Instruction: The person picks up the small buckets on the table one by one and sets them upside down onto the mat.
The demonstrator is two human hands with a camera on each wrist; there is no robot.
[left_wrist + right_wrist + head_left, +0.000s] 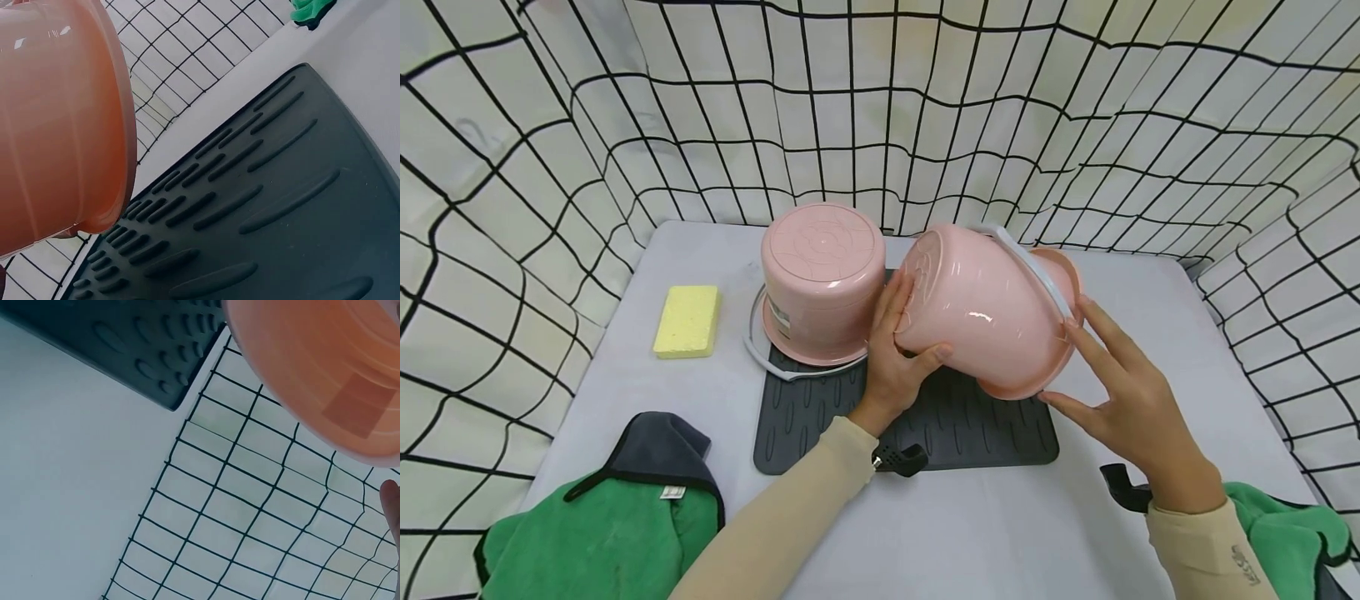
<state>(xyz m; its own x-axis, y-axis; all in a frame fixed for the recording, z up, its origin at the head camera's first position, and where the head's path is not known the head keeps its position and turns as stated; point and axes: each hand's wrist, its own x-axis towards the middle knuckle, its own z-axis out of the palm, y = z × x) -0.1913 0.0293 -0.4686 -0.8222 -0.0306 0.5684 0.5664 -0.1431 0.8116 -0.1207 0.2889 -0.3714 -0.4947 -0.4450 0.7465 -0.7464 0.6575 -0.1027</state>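
A pink bucket [985, 312] is tilted on its side above the dark grey ribbed mat [917, 433], its mouth facing right. My left hand [898, 358] holds its base end, fingers along the bottom and thumb on the side. At the rim, my right hand [1123, 392] touches with extended fingers and thumb spread apart. The bucket's white handle [1026, 262] lies across its upper side. A second pink bucket [823, 283] stands upside down on the mat's left part, beside my left hand. In the right wrist view the tilted bucket's inside [325, 369] shows.
A yellow sponge [687, 322] lies left of the buckets. Green cloths with dark edging lie at the front left [602, 525] and front right [1285, 525]. Black wire mesh [887, 117] surrounds the white table [1000, 517] at the back and sides.
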